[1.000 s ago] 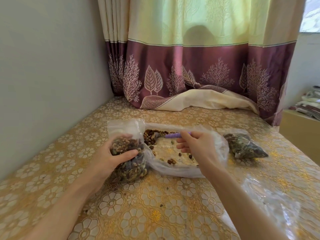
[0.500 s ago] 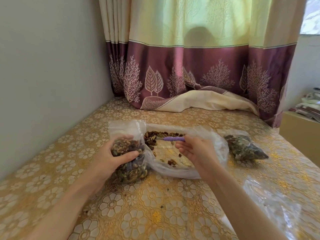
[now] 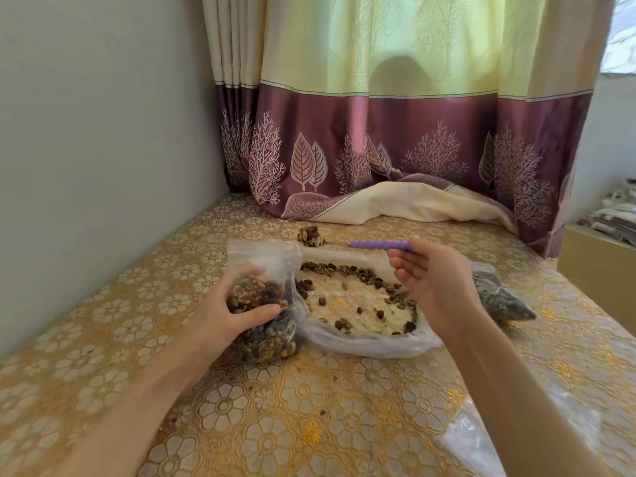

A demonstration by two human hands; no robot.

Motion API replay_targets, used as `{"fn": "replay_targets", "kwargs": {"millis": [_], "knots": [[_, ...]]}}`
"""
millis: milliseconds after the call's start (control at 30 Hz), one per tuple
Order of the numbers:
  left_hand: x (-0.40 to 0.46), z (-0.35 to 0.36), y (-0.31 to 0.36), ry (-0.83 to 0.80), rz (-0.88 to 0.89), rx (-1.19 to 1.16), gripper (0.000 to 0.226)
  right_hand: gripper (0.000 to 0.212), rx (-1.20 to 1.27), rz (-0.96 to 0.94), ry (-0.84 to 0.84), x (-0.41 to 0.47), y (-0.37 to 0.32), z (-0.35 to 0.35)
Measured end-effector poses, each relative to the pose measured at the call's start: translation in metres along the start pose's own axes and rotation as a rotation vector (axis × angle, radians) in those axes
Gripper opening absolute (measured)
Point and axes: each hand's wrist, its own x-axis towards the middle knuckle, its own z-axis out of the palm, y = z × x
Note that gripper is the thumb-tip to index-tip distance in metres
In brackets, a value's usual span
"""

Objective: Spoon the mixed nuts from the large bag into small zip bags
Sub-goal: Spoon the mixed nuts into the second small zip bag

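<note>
Your left hand grips a small zip bag of nuts at centre left, thumb and fingers curled round it, its mouth open at the top. Your right hand pinches the purple handle of the spoon, the other fingers loosely spread. The heaped spoon hangs above the large bag, lying open at frame centre. A filled bag lies at right.

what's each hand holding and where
Right hand pinches the spoon by its purple handle's end; left hand grips the small bag around its middle.
</note>
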Motion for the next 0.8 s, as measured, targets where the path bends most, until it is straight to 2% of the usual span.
{"fn": "replay_targets", "kwargs": {"millis": [167,267,367,600,800], "knots": [[0.000,0.002,0.001,-0.028,-0.010,-0.016,0.053,0.026,0.081,-0.044,-0.114,-0.009,-0.018,0.003],[-0.001,0.002,0.001,-0.037,-0.008,-0.029,0.053,0.029,0.043,-0.056,-0.211,-0.014,-0.020,0.008],[-0.001,0.002,0.000,-0.035,-0.014,-0.051,0.057,0.024,-0.012,-0.089,-0.279,-0.017,-0.021,0.011],[-0.001,0.003,0.000,-0.053,-0.025,-0.097,0.061,0.023,-0.115,-0.170,-0.310,-0.015,-0.019,0.010],[-0.001,0.002,-0.001,-0.028,-0.036,-0.077,0.059,0.022,-0.020,-0.180,-0.270,-0.011,-0.018,0.007]]}}
